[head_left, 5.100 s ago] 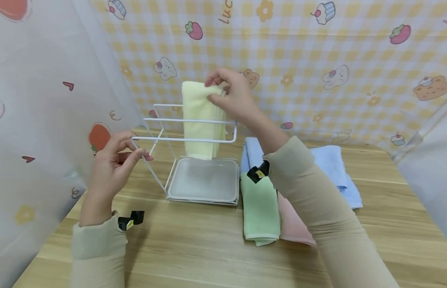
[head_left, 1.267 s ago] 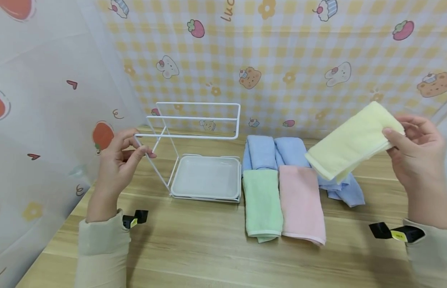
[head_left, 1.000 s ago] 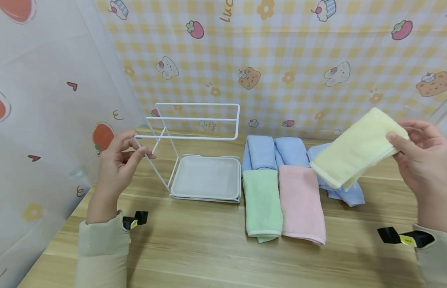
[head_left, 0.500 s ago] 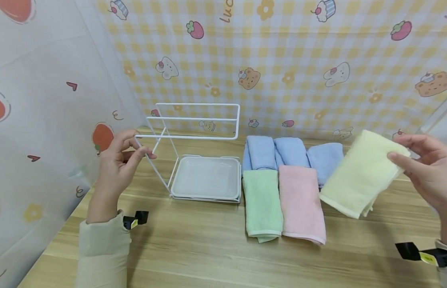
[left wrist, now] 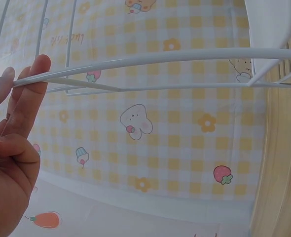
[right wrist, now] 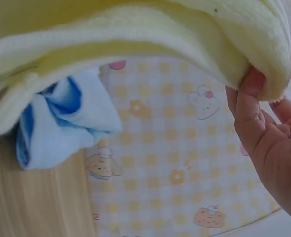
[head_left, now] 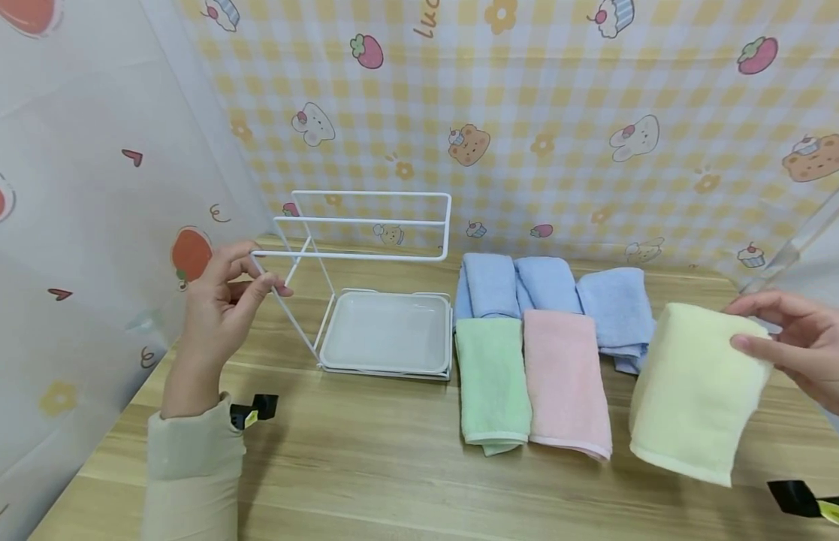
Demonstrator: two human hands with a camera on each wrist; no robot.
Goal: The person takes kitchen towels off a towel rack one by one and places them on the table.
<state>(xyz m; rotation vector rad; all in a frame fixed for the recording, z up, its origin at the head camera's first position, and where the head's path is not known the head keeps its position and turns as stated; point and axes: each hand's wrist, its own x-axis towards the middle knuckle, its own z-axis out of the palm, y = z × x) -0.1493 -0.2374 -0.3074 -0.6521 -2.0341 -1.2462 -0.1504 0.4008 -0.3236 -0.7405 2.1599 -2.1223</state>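
Note:
With thumb and fingers, my left hand [head_left: 223, 300] pinches the left front corner of a white wire rack [head_left: 351, 256]; the left wrist view shows the white bar [left wrist: 150, 58] between thumb and fingertips. At the right, my right hand [head_left: 804, 346] pinches the top edge of a folded yellow towel [head_left: 699, 391], which hangs down close over the table. In the right wrist view the towel's layers [right wrist: 135, 29] droop from between thumb and fingers. A folded pink towel [head_left: 568, 383] lies just left of the yellow one, and a folded green towel [head_left: 493, 383] beside that.
Behind the green and pink towels lie three folded blue towels [head_left: 547, 285], the rightmost partly hidden by the yellow towel. A light grey tray [head_left: 388, 334] sits in the rack's base. The wood table [head_left: 365, 458] meets a checked curtain [head_left: 527, 98] at the back.
My right hand has taken the yellow towel off the rack, carried it to the right and lowered it toward the table, its lower edge now pointing down. The left hand stays on the rack.

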